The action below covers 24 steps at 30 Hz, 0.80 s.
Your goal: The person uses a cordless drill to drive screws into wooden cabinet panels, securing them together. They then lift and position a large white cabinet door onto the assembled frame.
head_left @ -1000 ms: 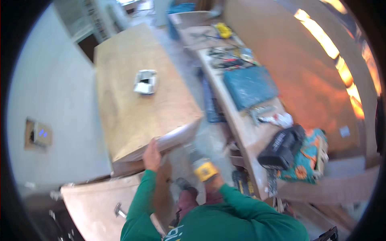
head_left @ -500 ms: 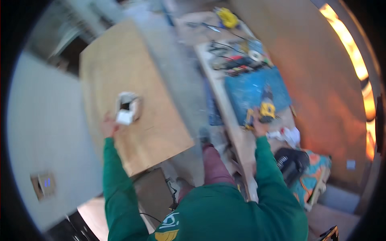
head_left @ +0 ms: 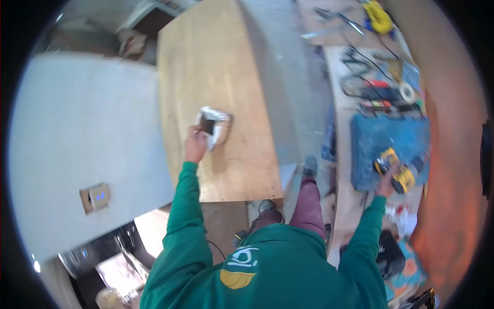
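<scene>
My left hand (head_left: 195, 146) reaches onto the plywood panel (head_left: 231, 175), its fingertips drawn together at the rim of a small torn white-and-brown carton (head_left: 222, 131). The carton's top is open and its inside looks dark. Whatever may be between those fingers is too small to make out. Over at the right, my right hand (head_left: 386, 184) is closed around the handle of a yellow-and-black cordless drill (head_left: 405, 179). The drill's battery end points up and left, and its chuck points to the far right. It is over a blue case (head_left: 373, 134); whether it touches the case I cannot tell.
Several tools and cables lie on the long bench beyond the case, with a roll of tape (head_left: 407, 92) and a yellow tool (head_left: 378, 18). A pale panel (head_left: 92, 139) with a socket box (head_left: 95, 198) stands at left. A black bag (head_left: 389, 257) is near my right arm.
The view has swung, shifting the scene rightward. My left hand has moved from beside the carton to its open rim. The drill's chuck has turned toward the right in my right hand.
</scene>
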Motion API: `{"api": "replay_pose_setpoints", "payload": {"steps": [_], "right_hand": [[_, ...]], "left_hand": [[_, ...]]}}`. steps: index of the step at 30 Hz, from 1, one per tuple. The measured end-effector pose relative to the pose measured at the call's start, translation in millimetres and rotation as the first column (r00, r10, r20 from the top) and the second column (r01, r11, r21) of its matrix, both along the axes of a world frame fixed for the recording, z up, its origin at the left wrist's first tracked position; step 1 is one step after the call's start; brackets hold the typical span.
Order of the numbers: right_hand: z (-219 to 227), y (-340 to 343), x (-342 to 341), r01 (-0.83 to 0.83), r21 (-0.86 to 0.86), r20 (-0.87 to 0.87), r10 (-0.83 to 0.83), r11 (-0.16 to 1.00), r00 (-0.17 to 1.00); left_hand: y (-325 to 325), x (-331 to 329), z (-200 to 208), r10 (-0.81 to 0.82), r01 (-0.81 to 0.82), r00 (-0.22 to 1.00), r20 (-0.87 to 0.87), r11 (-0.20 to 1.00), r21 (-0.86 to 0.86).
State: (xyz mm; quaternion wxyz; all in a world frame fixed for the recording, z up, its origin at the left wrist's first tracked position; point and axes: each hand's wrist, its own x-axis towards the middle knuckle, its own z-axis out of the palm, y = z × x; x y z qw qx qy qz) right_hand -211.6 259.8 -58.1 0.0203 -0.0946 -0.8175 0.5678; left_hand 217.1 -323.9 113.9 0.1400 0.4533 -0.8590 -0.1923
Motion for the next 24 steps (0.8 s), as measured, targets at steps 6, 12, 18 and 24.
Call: {"api": "replay_pose_setpoints", "payload": {"steps": [6, 12, 18, 24], "right_hand": [[40, -27, -5, -0.021, -0.040, 0.020, 0.022, 0.999, 1.000], [48, -33, -7, -0.007, 0.133, -0.039, 0.012, 0.991, 0.999], [12, 2, 49, -0.352, 0.398, -0.063, 0.408, 0.847, 0.911], [-30, 63, 141, -0.921, 0.319, 0.502, 0.785, 0.222, 0.363]], "left_hand": [[19, 1, 1, 0.250, -0.225, 0.950, -0.189, 0.964, 0.143], [-18, 39, -43, 0.357, -0.310, 0.932, 0.067, 0.878, -0.366], [-16, 76, -115, 0.534, -0.480, 0.841, -0.092, 0.813, 0.329], [87, 83, -63, 0.720, -0.623, 0.662, -0.207, 0.683, 0.382]]}}
